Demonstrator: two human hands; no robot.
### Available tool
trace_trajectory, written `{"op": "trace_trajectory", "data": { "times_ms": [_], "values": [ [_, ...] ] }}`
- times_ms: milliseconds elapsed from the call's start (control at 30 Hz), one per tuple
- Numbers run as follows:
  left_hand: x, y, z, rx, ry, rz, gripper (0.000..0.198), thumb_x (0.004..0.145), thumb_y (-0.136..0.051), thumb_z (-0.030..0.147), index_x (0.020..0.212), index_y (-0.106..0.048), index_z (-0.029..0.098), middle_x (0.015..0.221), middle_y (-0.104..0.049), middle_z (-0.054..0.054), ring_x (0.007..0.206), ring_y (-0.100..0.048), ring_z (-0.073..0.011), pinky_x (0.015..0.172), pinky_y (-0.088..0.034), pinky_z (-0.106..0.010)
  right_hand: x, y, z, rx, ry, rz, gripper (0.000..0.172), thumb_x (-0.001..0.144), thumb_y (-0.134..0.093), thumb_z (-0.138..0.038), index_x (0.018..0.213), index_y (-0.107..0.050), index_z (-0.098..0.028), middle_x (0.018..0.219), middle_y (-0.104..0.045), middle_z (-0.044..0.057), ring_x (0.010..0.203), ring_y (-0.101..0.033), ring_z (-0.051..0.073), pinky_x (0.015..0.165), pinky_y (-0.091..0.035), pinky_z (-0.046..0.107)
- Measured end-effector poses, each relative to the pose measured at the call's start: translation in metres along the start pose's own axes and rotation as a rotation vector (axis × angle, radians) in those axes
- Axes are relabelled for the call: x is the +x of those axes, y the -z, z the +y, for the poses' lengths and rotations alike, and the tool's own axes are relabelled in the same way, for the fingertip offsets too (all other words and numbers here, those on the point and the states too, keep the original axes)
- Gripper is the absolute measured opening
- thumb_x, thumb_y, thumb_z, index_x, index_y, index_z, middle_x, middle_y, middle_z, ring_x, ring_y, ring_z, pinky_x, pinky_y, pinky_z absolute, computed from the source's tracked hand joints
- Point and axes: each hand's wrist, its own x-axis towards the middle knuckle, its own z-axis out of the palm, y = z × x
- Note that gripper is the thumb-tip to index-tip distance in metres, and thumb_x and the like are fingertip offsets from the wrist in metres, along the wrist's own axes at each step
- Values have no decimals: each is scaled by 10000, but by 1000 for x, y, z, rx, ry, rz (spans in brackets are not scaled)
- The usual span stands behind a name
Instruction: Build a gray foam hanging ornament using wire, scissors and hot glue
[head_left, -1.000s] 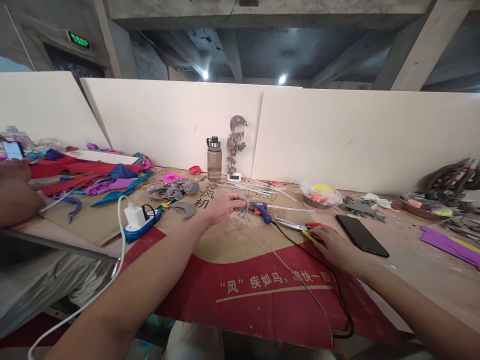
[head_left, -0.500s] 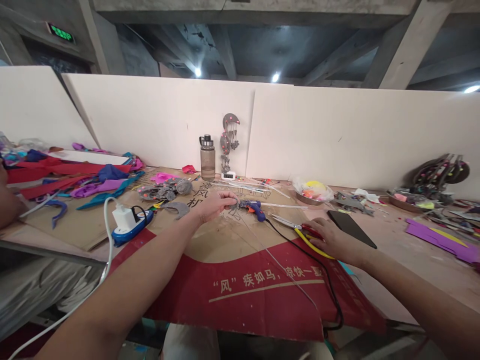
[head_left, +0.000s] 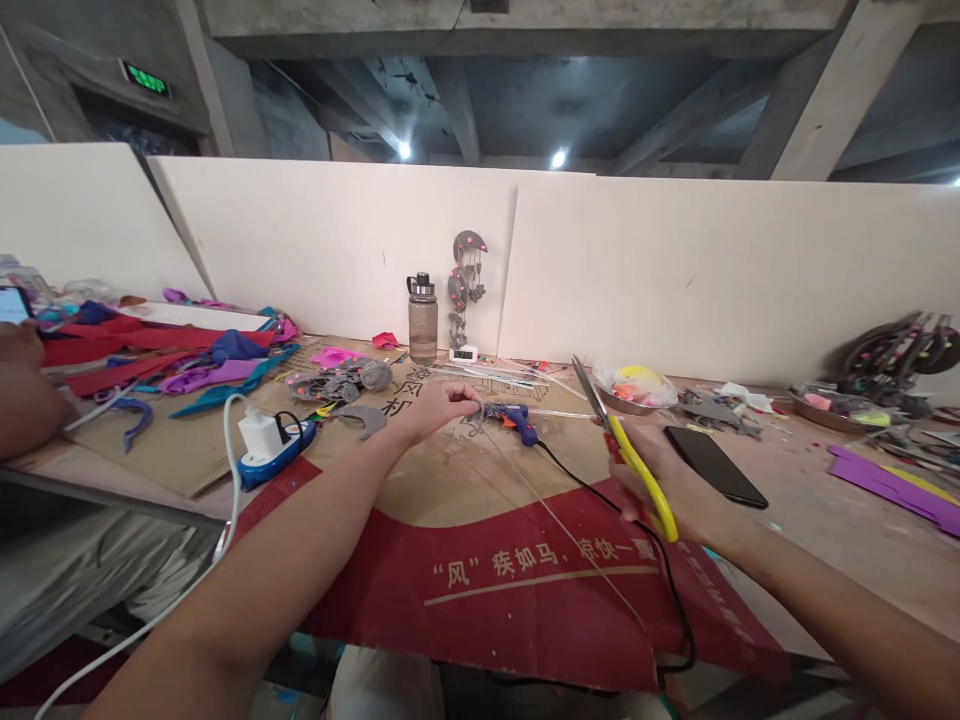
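Observation:
Over the cardboard, my left hand point(head_left: 442, 408) pinches a thin grey yarn point(head_left: 559, 512) between thumb and fingertips. From the pinch the yarn runs down to the right across the red part of the cardboard point(head_left: 480, 620). My right hand point(head_left: 675, 480) grips a pair of scissors point(head_left: 641, 462) with yellow and red handles, blades upward and pointing away from me. The blades look closed or nearly so, apart from the yarn. Just right of my left fingertips lies a blue glue gun point(head_left: 519, 422). A grey crescent piece point(head_left: 364, 416) rests left of that hand.
A dark phone point(head_left: 716, 467) lies beside my right hand. Behind stand a water bottle point(head_left: 424, 325), a small clock point(head_left: 463, 355) and a grey moon hanging point(head_left: 469, 265). A blue power strip point(head_left: 277, 455) sits left; beyond, another person's hand point(head_left: 19, 400) is near felt strips point(head_left: 172, 345).
My right hand has lifted the scissors off the table and turned them upright. My left hand keeps its pinch on the yarn. The view has shifted slightly.

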Motion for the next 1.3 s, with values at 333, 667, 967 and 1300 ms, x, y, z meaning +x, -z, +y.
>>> {"op": "trace_trajectory", "data": {
  "times_ms": [333,667,967,1300],
  "values": [
    [-2,3,5,235,-261,87,164,802,-605,303,817,-662,150,804,-643,-35,724,-558,-129,681,-432,-252,12,-55,-65,676,-413,-361,360,852,-464,-460,1121,-478,-220,653,-552,-20,480,-536,121,443,-496,256],
    [-4,-7,7,224,-275,-3,152,798,-618,294,840,-667,156,869,-673,-62,760,-590,-141,686,-455,-257,22,-73,-85,816,-369,-311,266,910,-394,-422,963,-510,-189,592,-514,-19,415,-511,125,363,-442,232],
    [-7,-10,12,161,-240,-89,122,791,-629,253,823,-649,137,838,-655,-61,741,-577,-134,686,-452,-264,27,-75,-90,854,-397,-249,229,921,-395,-428,939,-476,-215,568,-471,-42,400,-411,98,347,-453,228],
    [-5,-11,8,158,-241,-96,146,791,-640,290,819,-652,147,875,-676,-71,794,-610,-153,732,-473,-278,25,-76,-86,829,-364,-259,276,899,-409,-497,954,-459,-232,542,-438,-73,348,-352,78,307,-390,199]
  ]
}}
